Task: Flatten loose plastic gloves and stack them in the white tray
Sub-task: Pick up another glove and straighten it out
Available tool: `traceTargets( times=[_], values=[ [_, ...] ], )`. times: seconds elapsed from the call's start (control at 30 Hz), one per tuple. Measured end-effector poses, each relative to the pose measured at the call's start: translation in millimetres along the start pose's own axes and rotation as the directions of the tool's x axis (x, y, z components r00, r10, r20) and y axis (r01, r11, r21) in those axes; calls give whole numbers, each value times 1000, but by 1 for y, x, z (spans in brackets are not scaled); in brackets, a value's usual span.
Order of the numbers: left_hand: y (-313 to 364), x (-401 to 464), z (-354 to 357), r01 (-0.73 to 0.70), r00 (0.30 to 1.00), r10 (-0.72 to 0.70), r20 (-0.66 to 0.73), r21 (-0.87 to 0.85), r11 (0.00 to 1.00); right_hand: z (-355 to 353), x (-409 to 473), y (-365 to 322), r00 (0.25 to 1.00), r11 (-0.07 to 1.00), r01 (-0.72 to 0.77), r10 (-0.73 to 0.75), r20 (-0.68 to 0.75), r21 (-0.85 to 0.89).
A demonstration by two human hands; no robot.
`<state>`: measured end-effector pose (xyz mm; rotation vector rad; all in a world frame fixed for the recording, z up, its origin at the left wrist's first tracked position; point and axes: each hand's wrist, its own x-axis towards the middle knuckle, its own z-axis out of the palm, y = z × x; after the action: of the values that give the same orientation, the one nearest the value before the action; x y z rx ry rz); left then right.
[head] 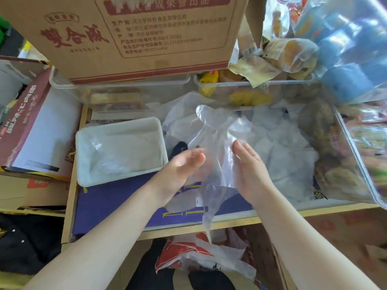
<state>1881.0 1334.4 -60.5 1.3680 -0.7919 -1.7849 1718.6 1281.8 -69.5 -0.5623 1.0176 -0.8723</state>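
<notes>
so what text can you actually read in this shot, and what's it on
Large red Chinese brand characters on the cardboard box: blurred, not surely readable.
Smaller red lines on the same box: Chinese print with number strings, too blurred to quote.
Yellow letters on the purple sheet under the hands: partly covered, unreadable.
White characters on the maroon box at left: too blurred.
Snack bags: labels unreadable.

One head-worn wide-angle view looks steeply down, close over both forearms and the white tray [119, 151].
</notes>
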Motion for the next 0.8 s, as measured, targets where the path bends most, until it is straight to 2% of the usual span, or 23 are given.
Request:
traceTargets(
  times=[0.07,0.13,0.2,0.27,0.3,0.43,0.57,0.63,0.7,0.73,0.77,0.8],
  values=[
    [-6,-2,4,49,995,-52,88,38,998,-9,-1,2,999,998,-40,39,8,43],
    [-11,-4,4,55,998,-58,16,171,984,-19,1,4,996,996,-88,88,15,29],
    [-16,-6,0,31,997,-19,-70,171,985,-25,4,5,981,981,-158,144,-127,-110],
    [-20,-10,-7,-15,995,34,-89,201,979,-30,5,11,938,937,-257,181,-297,-239],
    [-23,-11,-9,-31,996,52,-78,255,967,-31,3,16,924,922,-293,205,-323,-253],
    [-41,-14,-13,-36,994,70,-85,347,937,-24,-8,29,941,907,-331,294,-169,-262],
    [-54,-23,-10,-56,995,80,-58,339,939,-23,-9,45,950,845,-278,174,-258,-456],
    [-60,-30,-10,-48,990,87,-111,317,947,-25,-8,50,943,831,-280,146,-298,-480],
    [-69,-35,-14,43,978,23,-207,312,949,-27,-5,48,952,851,-203,55,-301,-485],
    [-70,-39,-17,147,966,-65,-249,325,934,-27,-4,44,962,873,-138,7,-271,-468],
    [-70,-43,-21,280,947,-194,-256,365,888,-27,-4,40,976,898,-74,-23,-215,-434],
    [-66,-48,-25,406,913,-338,-227,456,792,-27,-3,36,988,918,-25,-36,-148,-396]
  ],
)
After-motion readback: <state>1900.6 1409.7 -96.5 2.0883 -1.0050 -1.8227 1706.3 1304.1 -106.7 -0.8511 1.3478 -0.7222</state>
